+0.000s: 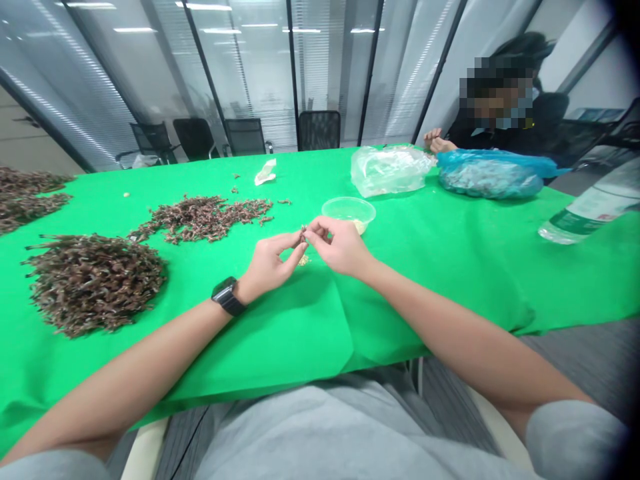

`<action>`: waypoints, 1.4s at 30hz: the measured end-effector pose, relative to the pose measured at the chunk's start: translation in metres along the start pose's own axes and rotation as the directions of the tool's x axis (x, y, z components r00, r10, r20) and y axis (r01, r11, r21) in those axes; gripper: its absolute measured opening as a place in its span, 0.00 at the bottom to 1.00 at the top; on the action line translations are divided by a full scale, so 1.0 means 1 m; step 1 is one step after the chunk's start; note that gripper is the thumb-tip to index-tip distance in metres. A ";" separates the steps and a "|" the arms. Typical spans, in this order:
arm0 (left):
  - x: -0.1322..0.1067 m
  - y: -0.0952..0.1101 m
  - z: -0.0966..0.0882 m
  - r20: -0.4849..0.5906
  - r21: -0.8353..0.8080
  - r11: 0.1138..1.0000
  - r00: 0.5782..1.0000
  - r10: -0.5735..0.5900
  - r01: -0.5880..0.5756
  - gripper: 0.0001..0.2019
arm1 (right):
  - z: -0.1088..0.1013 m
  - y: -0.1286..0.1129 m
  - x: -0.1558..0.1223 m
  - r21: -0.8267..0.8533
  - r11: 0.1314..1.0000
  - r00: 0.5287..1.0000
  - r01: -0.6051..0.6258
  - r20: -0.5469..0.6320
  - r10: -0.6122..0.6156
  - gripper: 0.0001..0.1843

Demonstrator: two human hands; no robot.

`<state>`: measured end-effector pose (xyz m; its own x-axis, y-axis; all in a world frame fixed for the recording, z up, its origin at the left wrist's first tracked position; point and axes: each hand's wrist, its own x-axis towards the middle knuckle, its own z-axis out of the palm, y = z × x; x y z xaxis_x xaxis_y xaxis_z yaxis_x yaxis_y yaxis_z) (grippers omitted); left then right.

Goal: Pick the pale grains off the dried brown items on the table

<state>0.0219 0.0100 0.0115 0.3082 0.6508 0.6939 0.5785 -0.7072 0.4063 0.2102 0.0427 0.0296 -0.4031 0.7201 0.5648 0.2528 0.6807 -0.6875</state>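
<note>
My left hand (pixel 270 265), with a black watch (pixel 229 297) on its wrist, pinches a small brown dried piece (pixel 303 233) between thumb and forefinger. The fingers of my right hand (pixel 345 247) are closed on the same piece from the other side; its exact kind is too small to make out. Pale crumbs (pixel 303 261) lie on the cloth just below my fingertips. Right behind my right hand stands a clear round plastic bowl (pixel 349 208) with some pale bits in it, partly hidden by the hand.
A green cloth (pixel 280 353) covers the table. To the left are a large heap of brown dried pieces (pixel 97 283), a smaller pile (pixel 205 217) and more at the edge. Crumpled tissue (pixel 265 172), a clear bag (pixel 390 170), a blue bag (pixel 493 175) and a bottle (pixel 585 213) lie farther off; another person sits far right.
</note>
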 end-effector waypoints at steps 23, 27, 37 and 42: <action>0.001 0.000 -0.002 0.002 -0.054 0.996 0.998 -0.064 0.064 0.14 | -0.005 0.005 0.005 0.093 0.995 0.999 -0.043 0.004 0.042 0.10; 0.002 0.001 -0.002 0.031 -0.085 0.990 0.994 -0.107 0.109 0.15 | -0.007 0.004 0.002 -0.030 0.997 0.997 0.077 -0.010 -0.078 0.09; 0.001 0.003 0.000 -0.011 -0.065 0.996 0.998 -0.067 0.067 0.13 | -0.001 0.001 -0.002 -0.052 0.994 0.994 0.100 -0.049 -0.102 0.05; 0.000 0.001 0.001 -0.047 -0.048 0.999 0.999 -0.024 0.021 0.13 | 0.003 -0.002 -0.002 0.102 0.995 0.996 -0.015 -0.081 0.024 0.06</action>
<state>0.0229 0.0095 0.0114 0.2588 0.6536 0.7112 0.5484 -0.7055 0.4489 0.2074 0.0391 0.0282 -0.3241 0.7445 0.5837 0.1676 0.6525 -0.7391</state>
